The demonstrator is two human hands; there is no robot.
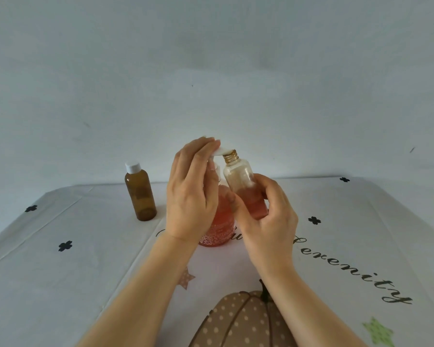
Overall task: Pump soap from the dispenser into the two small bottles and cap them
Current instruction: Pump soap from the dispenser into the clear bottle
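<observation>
A pink soap dispenser (219, 229) stands at the table's middle, mostly hidden behind my hands. My left hand (191, 194) rests over it, straight fingers pressing on the white pump head (221, 150). My right hand (268, 216) grips a small clear bottle (243, 184) with a gold threaded neck, tilted so its open mouth sits under the pump's spout. Pink soap fills the bottle's lower part. A small amber bottle (140, 194) with a white cap stands upright to the left, apart from both hands.
The table is covered by a white cloth (85, 271) printed with black flowers, script lettering, stars and a dotted pumpkin. A plain pale wall rises right behind the table's far edge.
</observation>
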